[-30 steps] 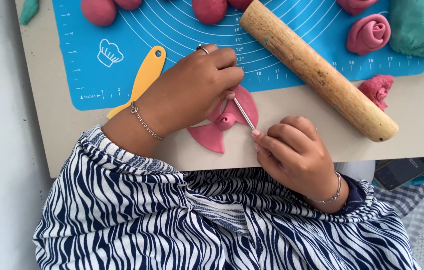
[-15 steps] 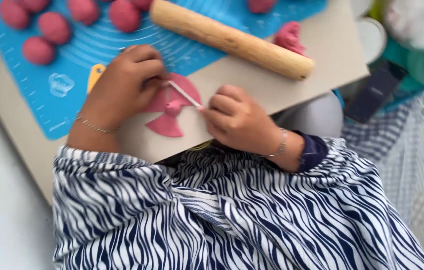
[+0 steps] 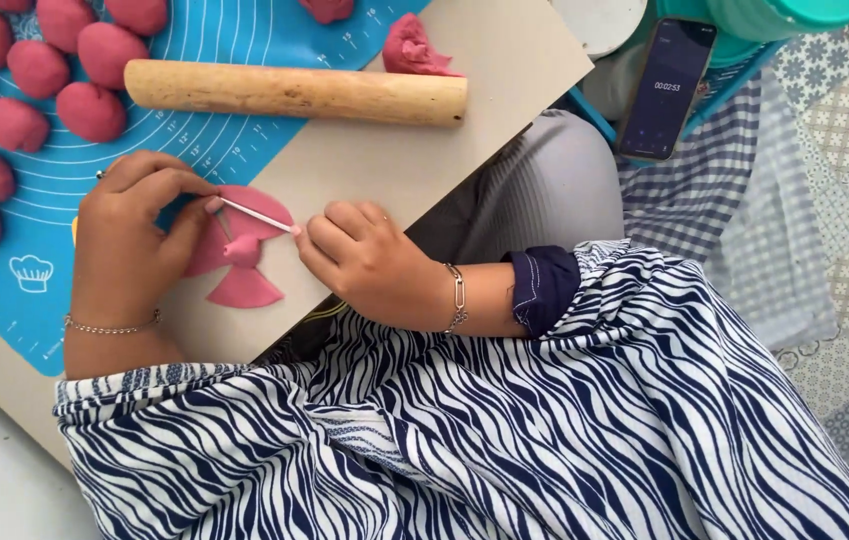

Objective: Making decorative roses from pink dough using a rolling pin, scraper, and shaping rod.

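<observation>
Left hand (image 3: pixel 134 225): curled over the left side of a flat pink dough disc (image 3: pixel 244 250), fingertips pinched on one end of a thin white stick (image 3: pixel 254 214), thumb pressing right by it.
Right hand (image 3: pixel 359 260): loosely closed, fingertips gripping the other end of that stick, so both hands have hold of it across the dough.
Dough piece: it's pinched in at the middle, kinda fan-shaped below and rounded above, lying on the beige board (image 3: pixel 394 170) near its front edge, just off the corner of the blue silicone baking mat (image 3: pixel 214 150).
Stick: lies slightly tilted across the top half of the dough, touching it as far as I can tell.
Rolling pin: plain wooden rolling pin (image 3: pixel 294 92) lies past the hands, half on the mat, half on the board.
Dough balls: a bunch of round pink dough balls (image 3: pixel 44 80) sit on the left part of the mat, well apart from the hands.
Shaped bit: a pink folded dough flower (image 3: pixel 414 50) sits just behind the pin's right end.
Off the board: a dark smartphone (image 3: pixel 664 90) with its screen lit lies to the right, near a teal plastic tub (image 3: pixel 784 15).
Wrists: a thin chain bracelet on each.
</observation>
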